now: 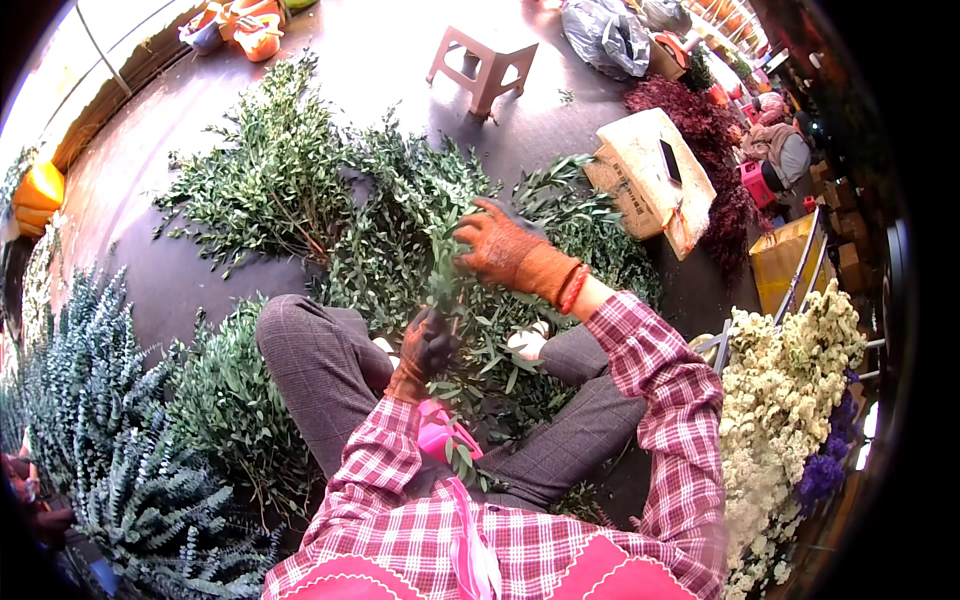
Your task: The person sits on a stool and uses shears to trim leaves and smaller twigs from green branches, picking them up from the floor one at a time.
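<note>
My left hand (424,351), in an orange-brown work glove with dark fingers, is closed around the stems of an upright bunch of green leafy branches (444,281) between my knees. Above it, my right hand (501,246), gloved in orange, is at the upper leaves of that bunch with its fingers bent. Whether it grips any leaves I cannot tell. Loose leafy greenery (382,217) lies heaped on the floor in front of me and around my feet. Long-leaved sprigs (499,356) hang below my hands, partly covering a pink object (442,431).
A plastic stool (484,71) stands ahead. To the right, a phone (670,161) lies on a pale slab over cardboard (626,191), near dark red foliage (720,180). Cream dried flowers (780,405) crowd my right side, blue-green eucalyptus-like stems (97,420) my left. A person (780,142) sits far right.
</note>
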A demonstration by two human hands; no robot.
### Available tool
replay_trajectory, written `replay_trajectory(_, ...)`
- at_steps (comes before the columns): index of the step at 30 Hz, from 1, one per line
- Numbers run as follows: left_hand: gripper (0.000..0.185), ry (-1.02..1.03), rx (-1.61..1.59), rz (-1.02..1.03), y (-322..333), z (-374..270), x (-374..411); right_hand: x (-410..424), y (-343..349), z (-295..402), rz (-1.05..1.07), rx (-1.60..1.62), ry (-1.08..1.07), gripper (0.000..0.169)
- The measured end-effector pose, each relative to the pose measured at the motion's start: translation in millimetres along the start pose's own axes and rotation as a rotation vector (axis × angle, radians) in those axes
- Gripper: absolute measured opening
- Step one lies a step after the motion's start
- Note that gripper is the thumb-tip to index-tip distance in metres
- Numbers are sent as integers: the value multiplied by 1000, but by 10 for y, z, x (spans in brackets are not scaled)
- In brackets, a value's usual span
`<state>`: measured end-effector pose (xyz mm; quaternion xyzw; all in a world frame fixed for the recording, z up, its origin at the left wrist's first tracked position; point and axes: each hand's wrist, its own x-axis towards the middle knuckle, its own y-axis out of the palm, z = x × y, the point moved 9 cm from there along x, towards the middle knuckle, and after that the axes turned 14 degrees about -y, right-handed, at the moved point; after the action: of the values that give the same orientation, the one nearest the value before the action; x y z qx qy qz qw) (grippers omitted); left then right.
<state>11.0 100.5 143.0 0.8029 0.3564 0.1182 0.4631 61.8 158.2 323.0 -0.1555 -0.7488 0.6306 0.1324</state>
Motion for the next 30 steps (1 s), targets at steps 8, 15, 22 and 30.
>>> replay_trajectory(8, 21, 171, 621, -252, -60, -253, -34, -155, 717, -22, 562, 967, 172, 27)
replay_trajectory(15, 16, -226, 194, -245, -131, 60, -17, -559, 962, -129, 686, 1247, 675, 32)
replay_trajectory(22, 17, -233, 355, -426, -241, 102, -27, -339, 953, -17, 568, 740, 513, 33)
replay_trajectory(30, 22, 2, 810, -786, -877, 166, -17, 221, 1519, 223, 588, 23, 460, 11)
